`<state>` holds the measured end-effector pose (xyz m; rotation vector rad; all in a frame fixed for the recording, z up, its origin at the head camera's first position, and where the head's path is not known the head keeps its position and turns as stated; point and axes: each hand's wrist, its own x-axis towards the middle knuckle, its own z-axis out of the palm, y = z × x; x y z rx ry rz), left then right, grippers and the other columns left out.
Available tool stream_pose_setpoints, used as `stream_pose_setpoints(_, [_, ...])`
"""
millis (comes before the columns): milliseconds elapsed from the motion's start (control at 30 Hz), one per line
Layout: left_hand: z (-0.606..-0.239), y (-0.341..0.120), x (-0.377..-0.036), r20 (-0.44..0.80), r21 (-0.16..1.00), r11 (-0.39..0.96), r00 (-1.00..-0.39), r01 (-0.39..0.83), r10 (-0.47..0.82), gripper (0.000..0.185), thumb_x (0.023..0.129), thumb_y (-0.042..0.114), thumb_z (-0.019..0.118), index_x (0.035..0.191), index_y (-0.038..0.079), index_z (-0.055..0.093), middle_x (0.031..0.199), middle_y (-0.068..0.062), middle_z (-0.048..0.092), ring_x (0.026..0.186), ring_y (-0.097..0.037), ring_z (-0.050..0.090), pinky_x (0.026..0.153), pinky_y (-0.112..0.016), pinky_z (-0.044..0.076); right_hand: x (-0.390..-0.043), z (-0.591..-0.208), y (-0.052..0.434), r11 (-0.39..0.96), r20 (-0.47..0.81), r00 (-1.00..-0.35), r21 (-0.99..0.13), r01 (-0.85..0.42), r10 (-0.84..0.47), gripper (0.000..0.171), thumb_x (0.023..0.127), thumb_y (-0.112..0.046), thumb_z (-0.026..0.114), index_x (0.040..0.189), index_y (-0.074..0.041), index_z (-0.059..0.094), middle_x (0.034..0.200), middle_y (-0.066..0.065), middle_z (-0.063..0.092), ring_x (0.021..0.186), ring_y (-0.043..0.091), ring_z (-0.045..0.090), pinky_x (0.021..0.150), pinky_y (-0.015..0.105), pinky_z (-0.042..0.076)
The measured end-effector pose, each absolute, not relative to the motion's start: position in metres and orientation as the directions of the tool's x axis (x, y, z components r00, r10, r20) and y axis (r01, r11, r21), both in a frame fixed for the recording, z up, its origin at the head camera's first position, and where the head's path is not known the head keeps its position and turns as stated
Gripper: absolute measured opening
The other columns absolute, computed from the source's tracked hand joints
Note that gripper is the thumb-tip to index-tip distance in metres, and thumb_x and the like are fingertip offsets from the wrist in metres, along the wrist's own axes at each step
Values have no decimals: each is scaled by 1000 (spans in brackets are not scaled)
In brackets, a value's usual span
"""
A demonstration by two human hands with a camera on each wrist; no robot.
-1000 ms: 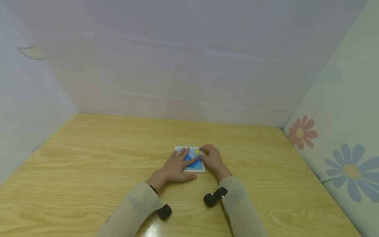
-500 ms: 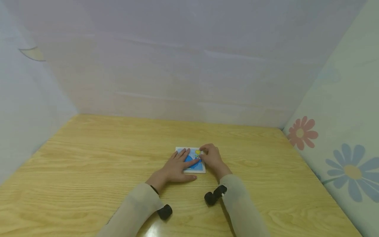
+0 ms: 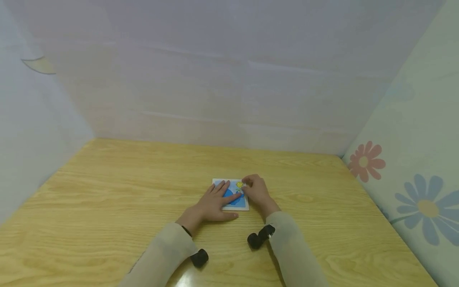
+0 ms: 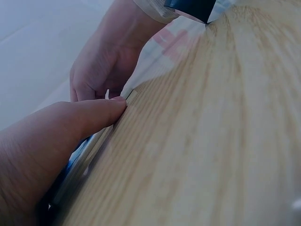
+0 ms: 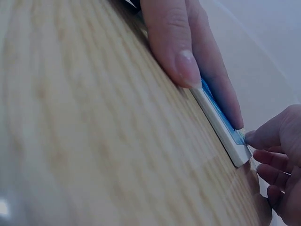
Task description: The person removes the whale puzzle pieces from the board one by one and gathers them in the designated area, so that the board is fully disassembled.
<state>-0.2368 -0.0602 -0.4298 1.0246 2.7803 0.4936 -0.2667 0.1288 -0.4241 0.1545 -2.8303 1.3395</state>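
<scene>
left hand (image 3: 212, 204): laid flat on the puzzle board (image 3: 231, 194), fingers spread and straight across its blue picture; thumb run along the near edge, tip seen at the board's edge in the left wrist view (image 4: 115, 104).
right hand (image 3: 255, 191): fingers curled, tips pressed together at the board's far right corner beside a small yellow flower print (image 3: 239, 184); whether a loose piece is pinched cannot be told. in the right wrist view the fingertips (image 5: 263, 136) are seen right at the board's corner.
puzzle board: thin white-rimmed square with a blue picture, laid flat on the table, about mid-width and just ahead of both forearms; white rim and thickness seen edge-on in the right wrist view (image 5: 221, 129).
sleeves: pale beige on both forearms (image 3: 161, 255); a black wrist camera is carried on each, left (image 3: 199, 257), right (image 3: 259, 236).
table (image 3: 107, 191): light wood veneer with strong lengthwise grain, slight gloss; a glare patch is seen at the near edge between the arms.
back wall (image 3: 229, 79): plain pale sheeting with faint horizontal seams, met by the table's far edge.
left wall (image 3: 32, 127): same pale sheeting; a yellowish curved mark (image 3: 38, 64) is seen high up.
right wall (image 3: 412, 159): pale green fabric printed with a red flower (image 3: 365, 160) and a blue flower (image 3: 426, 208).
</scene>
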Motion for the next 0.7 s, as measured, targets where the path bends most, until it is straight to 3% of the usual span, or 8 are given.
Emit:
stream_pose_setpoints(400, [-434, -58, -238, -13, 365, 711, -760, 602, 650, 65, 88, 57, 48, 146, 31, 31, 157, -17, 7, 145, -32, 2, 116, -52, 4, -269, -430, 131, 547, 13, -1000, -837, -21, -19, 20, 91, -8, 55, 107, 0, 63, 112, 17, 60, 108, 30, 55, 95, 46, 44])
stream_pose_setpoints(700, [-438, -61, -242, -5, 354, 711, -759, 607, 651, 65, 89, 57, 48, 146, 30, 32, 156, -17, 7, 145, -32, 3, 116, -52, 4, -278, -434, 129, 513, 31, -999, -857, -46, -37, 25, 90, -8, 55, 114, -3, 64, 110, 14, 64, 103, 27, 58, 91, 42, 47])
